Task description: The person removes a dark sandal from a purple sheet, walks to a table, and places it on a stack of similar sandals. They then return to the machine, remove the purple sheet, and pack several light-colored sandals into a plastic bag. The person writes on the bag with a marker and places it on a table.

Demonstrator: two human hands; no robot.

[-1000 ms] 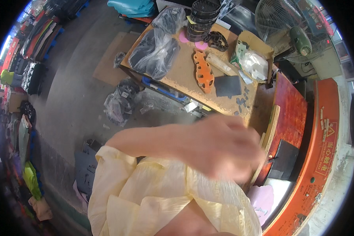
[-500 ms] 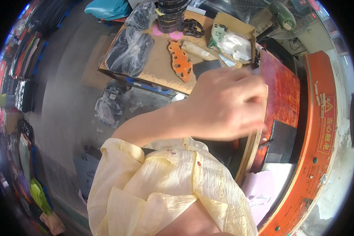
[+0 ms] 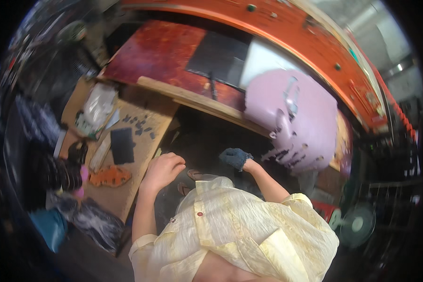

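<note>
My left hand [image 3: 163, 171] is bare and hangs beside the edge of the brown work table [image 3: 148, 136]. Its fingers are curled in, and I see nothing in them. A dark blue-grey glove covers my right hand [image 3: 235, 158], its fingers drawn together over the dark gap below the bench; no held thing shows. To the right of that hand, a pale purple sheet [image 3: 305, 101] with cut-out holes drapes over the front of the red bench [image 3: 155, 49]. Nearest my left hand on the table lie a black rectangular piece [image 3: 122, 145] and an orange perforated shape [image 3: 110, 176].
A wooden rail [image 3: 188, 97] runs along the bench front. On the bench lie a black sheet [image 3: 219, 56] and a white sheet [image 3: 270, 61]. An open carton [image 3: 75, 101] holds plastic bags. Bagged dark items [image 3: 96, 221] lie at the lower left, and a fan [image 3: 357, 223] stands at the right.
My view has swung right, so the bench now spans the top and the table sits left. My left hand has come away from the wooden rail; my gloved right hand has come into sight.
</note>
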